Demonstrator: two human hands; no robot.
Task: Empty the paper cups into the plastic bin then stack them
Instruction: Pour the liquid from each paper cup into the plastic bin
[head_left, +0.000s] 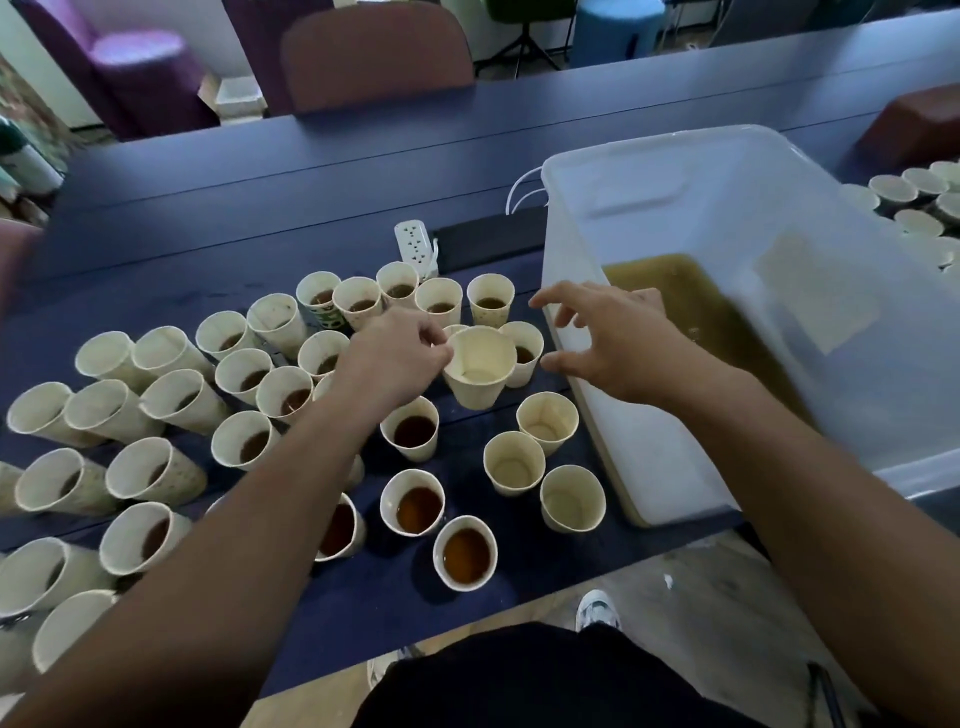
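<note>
Held cup: an empty cream paper cup (480, 369), upright, with a pale inside and only a faint stain at the bottom; it sits above the blue table (218, 208), in among the other cups.
Left hand: the left hand (400, 358) pinches the held cup at its left rim, fingers curled together on the edge, thumb side toward the cup.
Right hand: the right hand (613, 343) hovers just right of the held cup, fingers spread apart and bent, holding nothing; its fingertips are near the bin's wall and clear of the cup.
Full cups: many paper cups with brown liquid (415, 501) stand crowded over the left and middle of the table, under and around the left forearm.
Empty cups: three emptied cups (548, 421) stand upright near the bin's near corner, apart from each other, not stacked.
Bin: a clear plastic bin (649, 447) rests on the right part of the table, with murky yellow-brown liquid (691, 301) pooled inside.
Further cups: more cups (914, 202) stand beyond the bin at the far right.
Power strip: a white power strip (415, 244) lies behind the cups.
</note>
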